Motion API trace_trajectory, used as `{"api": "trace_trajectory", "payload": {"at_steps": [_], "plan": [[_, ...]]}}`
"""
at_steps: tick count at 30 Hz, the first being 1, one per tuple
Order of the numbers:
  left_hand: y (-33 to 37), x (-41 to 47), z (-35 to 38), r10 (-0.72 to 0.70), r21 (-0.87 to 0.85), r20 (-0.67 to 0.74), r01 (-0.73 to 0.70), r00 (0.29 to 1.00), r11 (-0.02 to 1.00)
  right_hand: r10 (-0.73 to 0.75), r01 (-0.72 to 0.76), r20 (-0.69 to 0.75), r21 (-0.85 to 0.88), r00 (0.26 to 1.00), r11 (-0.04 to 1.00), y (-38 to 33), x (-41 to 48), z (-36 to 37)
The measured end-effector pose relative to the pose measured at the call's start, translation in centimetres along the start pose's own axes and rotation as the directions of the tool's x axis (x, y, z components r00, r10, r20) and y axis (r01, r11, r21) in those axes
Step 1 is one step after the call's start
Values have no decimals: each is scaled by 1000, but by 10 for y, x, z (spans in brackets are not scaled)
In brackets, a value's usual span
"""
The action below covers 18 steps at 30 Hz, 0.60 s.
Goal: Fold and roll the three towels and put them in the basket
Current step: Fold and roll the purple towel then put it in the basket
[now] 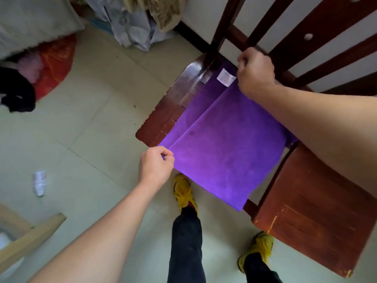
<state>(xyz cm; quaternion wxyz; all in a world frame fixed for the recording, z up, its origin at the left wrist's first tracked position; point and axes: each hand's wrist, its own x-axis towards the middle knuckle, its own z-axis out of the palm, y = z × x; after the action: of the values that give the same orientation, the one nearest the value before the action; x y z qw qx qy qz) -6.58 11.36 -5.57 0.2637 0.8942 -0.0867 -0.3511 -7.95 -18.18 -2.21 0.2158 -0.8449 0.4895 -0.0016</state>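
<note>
A purple towel (228,146) lies spread over the seat of a dark wooden chair (175,105), its near end hanging over the seat's front edge. One layer is folded over the other, slightly offset, and a white label (225,77) shows at the far corner. My left hand (156,167) pinches the near left corner of the towel. My right hand (255,72) pinches the far corner beside the label, close to the chair's back slats. No basket and no other towel are in view.
A second reddish wooden chair (318,219) stands to the right, touching the first. My legs and yellow shoes (183,190) stand on the tiled floor below the towel. Bags and clothes (53,64) lie at the far left, crumpled paper (39,182) on the floor, a light wooden frame (30,235) at lower left.
</note>
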Motion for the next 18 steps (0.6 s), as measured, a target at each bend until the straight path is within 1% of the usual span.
{"api": "trace_trajectory", "payload": {"at_steps": [4, 8, 9, 10, 12, 13, 14, 16, 18], "plan": [[-11, 36, 4, -29, 16, 4, 29, 1000, 999, 21, -19, 49, -48, 999, 999, -3, 21, 31], [-19, 63, 8, -23, 41, -7, 24, 1000, 999, 26, -23, 82, -34, 996, 999, -1, 43, 60], [-20, 66, 9, -20, 54, -12, 21, 1000, 998, 29, -31, 113, 11, 993, 999, -1, 47, 68], [-21, 69, 10, -19, 68, -14, 20, 1000, 997, 52, -71, 173, 103, 984, 992, -2, 50, 75], [-19, 68, 10, -26, 102, -10, 27, 1000, 994, 108, -199, 305, 284, 946, 938, -3, 53, 81], [-17, 67, 9, -40, 125, -4, 40, 999, 991, 127, -256, 362, 336, 923, 906, -3, 54, 81], [-15, 66, 8, -57, 156, 3, 56, 998, 986, 139, -287, 386, 357, 912, 889, -4, 54, 76], [-12, 62, 4, -76, 249, -4, 75, 997, 966, 151, -293, 345, 408, 926, 864, 2, 50, 64], [-7, 58, 1, -14, 365, -14, 18, 1000, 931, 172, -283, 272, 453, 947, 845, 16, 37, 53]]}}
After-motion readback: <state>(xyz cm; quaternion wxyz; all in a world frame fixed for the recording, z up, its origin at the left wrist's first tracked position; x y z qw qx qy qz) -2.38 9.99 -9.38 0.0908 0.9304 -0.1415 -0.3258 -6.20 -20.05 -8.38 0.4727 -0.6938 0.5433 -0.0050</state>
